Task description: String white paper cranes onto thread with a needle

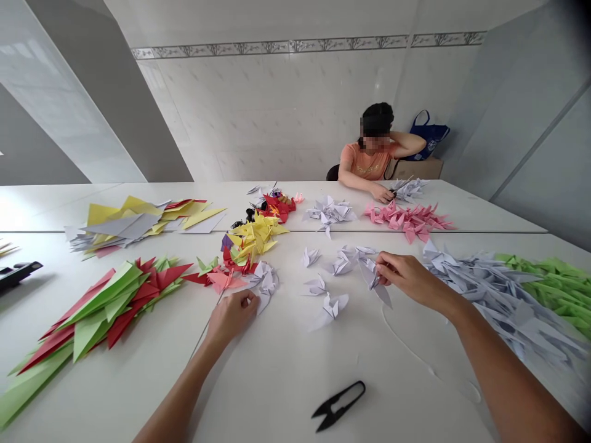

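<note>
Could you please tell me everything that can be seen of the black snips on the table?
The black snips lie flat on the white table, near the bottom of the view. They look like dark metal, though the finish is hard to judge. A rounded bend at the upper right joins two slim arms around an open gap; these widen into pointed blades at the lower left, tips apart. Neither the left hand nor the right hand touches them.

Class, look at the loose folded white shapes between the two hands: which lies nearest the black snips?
The folded white shape lowest in the picture, straight up from the black snips; the other loose shapes lie higher up, farther from them.
</note>
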Tool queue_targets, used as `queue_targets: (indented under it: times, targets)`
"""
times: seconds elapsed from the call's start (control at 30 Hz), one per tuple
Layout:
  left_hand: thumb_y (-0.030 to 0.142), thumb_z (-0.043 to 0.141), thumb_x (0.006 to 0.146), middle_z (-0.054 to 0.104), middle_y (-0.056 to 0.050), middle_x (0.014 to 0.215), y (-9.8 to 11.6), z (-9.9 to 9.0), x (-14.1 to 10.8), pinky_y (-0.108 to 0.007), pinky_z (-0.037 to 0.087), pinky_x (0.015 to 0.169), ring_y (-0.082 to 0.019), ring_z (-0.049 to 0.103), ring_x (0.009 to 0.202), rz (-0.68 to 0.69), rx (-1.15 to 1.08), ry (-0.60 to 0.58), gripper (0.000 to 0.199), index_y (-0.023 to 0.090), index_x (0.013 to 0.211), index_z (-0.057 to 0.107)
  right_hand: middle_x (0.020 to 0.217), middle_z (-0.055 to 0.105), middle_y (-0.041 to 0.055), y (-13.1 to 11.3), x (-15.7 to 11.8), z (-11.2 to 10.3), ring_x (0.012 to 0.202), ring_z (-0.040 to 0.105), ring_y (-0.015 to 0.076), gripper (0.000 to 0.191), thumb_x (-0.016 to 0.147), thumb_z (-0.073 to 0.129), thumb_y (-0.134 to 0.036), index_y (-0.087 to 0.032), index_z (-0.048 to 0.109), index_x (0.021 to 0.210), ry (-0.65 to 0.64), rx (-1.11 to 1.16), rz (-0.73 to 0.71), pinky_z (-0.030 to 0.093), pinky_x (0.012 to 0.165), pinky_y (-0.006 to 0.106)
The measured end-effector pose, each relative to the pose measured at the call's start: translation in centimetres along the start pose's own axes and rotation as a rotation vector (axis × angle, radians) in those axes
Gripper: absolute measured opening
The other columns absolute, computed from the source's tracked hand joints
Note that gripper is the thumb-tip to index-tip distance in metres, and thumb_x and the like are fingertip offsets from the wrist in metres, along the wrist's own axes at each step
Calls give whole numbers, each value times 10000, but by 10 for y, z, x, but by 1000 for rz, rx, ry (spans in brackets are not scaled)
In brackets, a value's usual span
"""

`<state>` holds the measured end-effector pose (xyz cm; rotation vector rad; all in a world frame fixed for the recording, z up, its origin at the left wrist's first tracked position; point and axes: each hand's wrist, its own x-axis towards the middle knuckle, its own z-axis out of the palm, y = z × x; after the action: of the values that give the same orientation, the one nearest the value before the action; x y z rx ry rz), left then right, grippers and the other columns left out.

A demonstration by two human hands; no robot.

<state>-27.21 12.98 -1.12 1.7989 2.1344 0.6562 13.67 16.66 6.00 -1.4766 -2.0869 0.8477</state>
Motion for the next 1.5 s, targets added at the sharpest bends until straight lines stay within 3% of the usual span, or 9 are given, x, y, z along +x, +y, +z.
queue_targets:
  times: [0.2,0.33,0.53,0.67,0.83,1.1,1.27,1.4,1.5]
  targets:
    - [344,480,914,558,14,563,-6,-15,3,-246,271,545,-165,479,534,-23,-11,208,227,231,762,605,786,686,6,-5,-3,-3,782,682,203,303,1028,434,-444,-231,545,845,32,-39,-21,469,732,324]
    - [355,347,998,543,12,636,12,-9,-10,-261,326,606,-154,463,561,113,-91,373,267,219,898,553,834,704,14,-18,-11,-3,820,696,189,309,1032,471,-461,-220,575,869,32,100,-84,498,758,314]
    - [358,500,970,631,36,828,89,21,-47,-215,413,598,-96,511,582,531,-246,70,181,249,1109,539,888,707,27,-42,-25,0,855,734,178,314,1020,541,-481,-199,639,923,-48,426,-172,572,813,302]
    - [349,546,970,639,8,1026,150,11,-45,-214,451,628,-90,574,690,635,-372,-29,273,259,1215,468,888,696,30,-52,-31,-2,827,742,164,306,1017,565,-464,-188,670,936,5,529,-223,603,796,283]
    - [247,634,907,655,2,1002,194,-1,-26,-224,427,607,-84,572,665,789,-396,-95,131,240,1032,596,938,711,40,-58,-38,-8,807,737,158,245,1014,589,-419,-196,667,948,210,587,-288,631,774,294]
    - [243,668,905,642,14,1023,192,9,-30,-203,443,583,-72,601,663,762,-413,145,275,258,1123,501,979,711,51,-69,-48,-6,885,717,164,201,1016,591,-378,-201,666,956,283,624,-376,646,815,312]
    - [206,697,890,576,-73,1220,183,4,-31,-215,481,597,-95,617,746,961,-323,443,347,262,1179,513,987,712,46,-81,-58,-2,896,712,156,165,1028,576,-335,-208,663,970,256,631,-403,635,825,293]
    - [163,752,815,624,-78,1229,181,1,-33,-269,509,684,-163,655,850,1121,-170,709,280,278,1035,623,997,701,48,-87,-62,3,928,710,166,169,1027,576,-334,-207,652,947,230,669,-398,637,846,313]
    - [147,681,859,710,-50,1031,183,-3,-34,-274,474,678,-157,641,778,1036,-154,605,134,265,921,695,1063,703,60,-90,-64,4,911,731,172,182,1028,567,-349,-203,637,944,177,698,-391,646,847,339]
